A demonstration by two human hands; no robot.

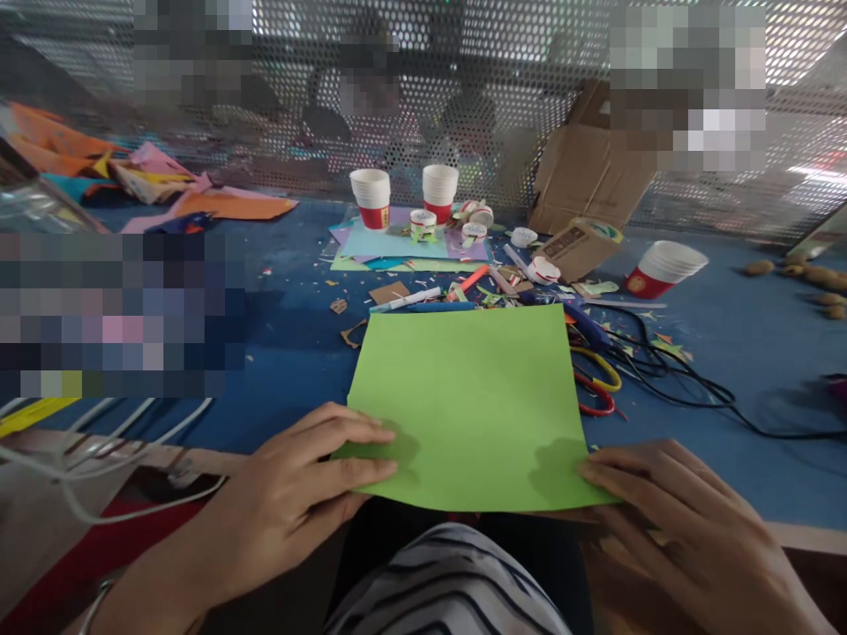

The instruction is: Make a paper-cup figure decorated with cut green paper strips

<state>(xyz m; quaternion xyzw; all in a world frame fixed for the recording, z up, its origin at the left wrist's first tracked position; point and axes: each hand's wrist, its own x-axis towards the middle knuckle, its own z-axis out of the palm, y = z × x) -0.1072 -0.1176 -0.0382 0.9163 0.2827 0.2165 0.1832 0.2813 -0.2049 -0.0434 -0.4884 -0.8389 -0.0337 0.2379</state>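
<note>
A sheet of green paper (469,397) lies over the near edge of the blue table, its front edge bowing down slightly. My left hand (311,476) holds it at the near left corner, with fingertips resting on the top face. At the near right corner my right hand (681,520) pinches the sheet, thumb above and fingers partly hidden below. Just past the paper's right side, the red and yellow loops of scissors handles (599,401) stick out. A blue glue gun (586,326) with a black cord sits beside them, partly covered by the sheet.
Stacked paper cups (371,198) stand at the back, and another cup stack (665,269) leans at the right. Paper scraps and markers (414,300) litter the middle of the blue table (291,300). A cardboard piece (582,168) rests against the perforated screen. Coloured paper (225,203) lies back left.
</note>
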